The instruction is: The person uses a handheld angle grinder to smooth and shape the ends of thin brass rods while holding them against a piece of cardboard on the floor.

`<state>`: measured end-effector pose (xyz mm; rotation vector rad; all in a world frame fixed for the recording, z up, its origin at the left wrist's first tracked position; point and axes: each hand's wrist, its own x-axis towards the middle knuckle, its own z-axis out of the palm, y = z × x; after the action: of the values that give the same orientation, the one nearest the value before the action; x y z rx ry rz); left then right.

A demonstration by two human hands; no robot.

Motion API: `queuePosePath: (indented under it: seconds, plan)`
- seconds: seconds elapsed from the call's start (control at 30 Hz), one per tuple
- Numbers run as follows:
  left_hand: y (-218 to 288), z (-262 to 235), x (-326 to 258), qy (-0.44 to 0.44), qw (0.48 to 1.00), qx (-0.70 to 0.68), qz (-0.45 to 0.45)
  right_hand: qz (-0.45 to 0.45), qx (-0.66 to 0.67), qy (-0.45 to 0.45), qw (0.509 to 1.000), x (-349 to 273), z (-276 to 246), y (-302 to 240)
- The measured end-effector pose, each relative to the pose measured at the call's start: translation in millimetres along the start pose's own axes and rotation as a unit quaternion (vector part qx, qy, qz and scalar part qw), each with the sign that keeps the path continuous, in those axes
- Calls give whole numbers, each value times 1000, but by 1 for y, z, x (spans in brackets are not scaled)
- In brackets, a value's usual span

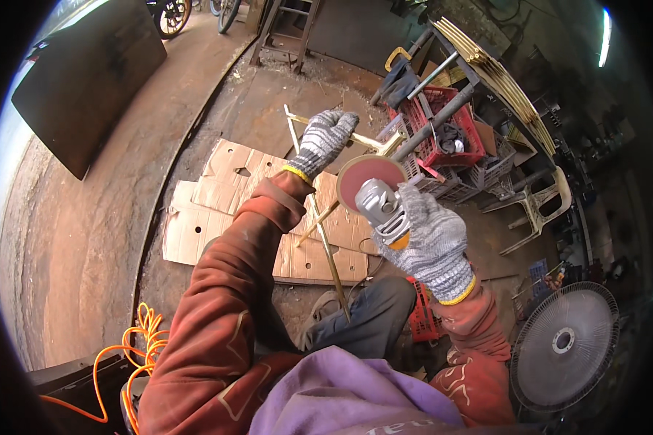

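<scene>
A grey knitted glove with a yellow cuff covers my left hand (pixel 326 138), which is closed around a bar of a thin brass-coloured metal frame (pixel 327 243). The frame's long bar slants down past my wrist toward my knee, and a shorter bar crosses it. My right hand (pixel 435 235), gloved the same way, grips a silver angle grinder (pixel 379 203) by its body. Its round reddish disc (pixel 363 170) faces up, right of the frame and apart from my left hand. Whether the disc spins, I cannot tell. Part of the frame is hidden behind my left arm.
Flattened cardboard (pixel 185 232) lies on the floor beneath the frame. A red crate (pixel 461 156), a rack with brass-coloured rods (pixel 486 61) and a plastic stool (pixel 548 215) stand at right. Nearby are a round fan (pixel 551 370) and an orange hose (pixel 127 355) at lower left.
</scene>
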<state>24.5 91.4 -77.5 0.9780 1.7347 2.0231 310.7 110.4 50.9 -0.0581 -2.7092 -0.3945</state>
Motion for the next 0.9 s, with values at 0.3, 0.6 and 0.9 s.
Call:
queuePosePath:
  seconds: [0.3,0.6,0.9]
  plan:
    - [0,0,-1,3,999,-36,-10,-24,13,31,999,-6,5,12]
    - [1,0,-4,44,995,-75,47,-3,94,157,983,-4,20,16]
    - [2,-3,-5,26,997,-77,15,-12,134,160,978,-9,35,22]
